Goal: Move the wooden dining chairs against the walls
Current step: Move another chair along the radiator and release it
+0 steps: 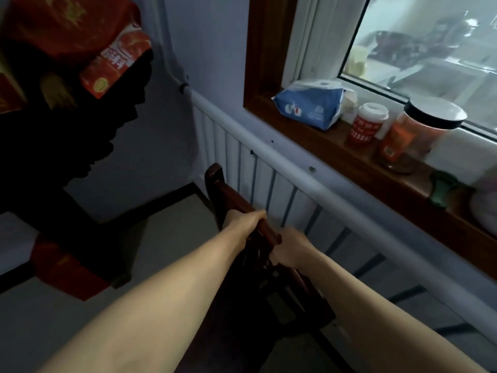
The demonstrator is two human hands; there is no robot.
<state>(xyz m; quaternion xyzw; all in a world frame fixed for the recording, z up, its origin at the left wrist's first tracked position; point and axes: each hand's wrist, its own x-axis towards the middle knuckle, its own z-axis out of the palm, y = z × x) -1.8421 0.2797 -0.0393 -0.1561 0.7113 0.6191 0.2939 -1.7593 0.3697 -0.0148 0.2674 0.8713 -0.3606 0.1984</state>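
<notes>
Both hands are wrapped round the top rail of the dark wooden chair (243, 208): left hand (248, 220) higher up, right hand (291, 250) just below it, each grip clamped on the wood. The chair sits right beside the white radiator (269, 168) under the windowsill (336, 154), near the room corner.
</notes>
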